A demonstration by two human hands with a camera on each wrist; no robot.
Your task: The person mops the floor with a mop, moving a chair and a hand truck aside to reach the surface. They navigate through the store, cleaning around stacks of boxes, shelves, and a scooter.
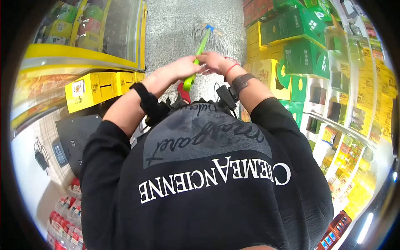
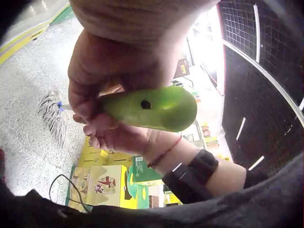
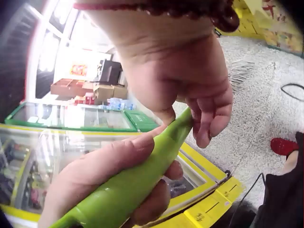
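Hands close together, you grip the mop (image 1: 203,45) near its handle's end, its head (image 1: 216,41) on the speckled floor of a narrow aisle; your left hand (image 1: 186,67) has fingers curled firmly round the green grip, your right hand's (image 1: 213,61) thumb and bent fingers pinching just beyond. A wide swing could snag strands on the yellow cartons (image 1: 266,77) or knock the handle against the freezer (image 1: 77,52); a loose right-hand pinch could let it twist. Count one mop, two hands; overlapping cartons defy an exact tally.
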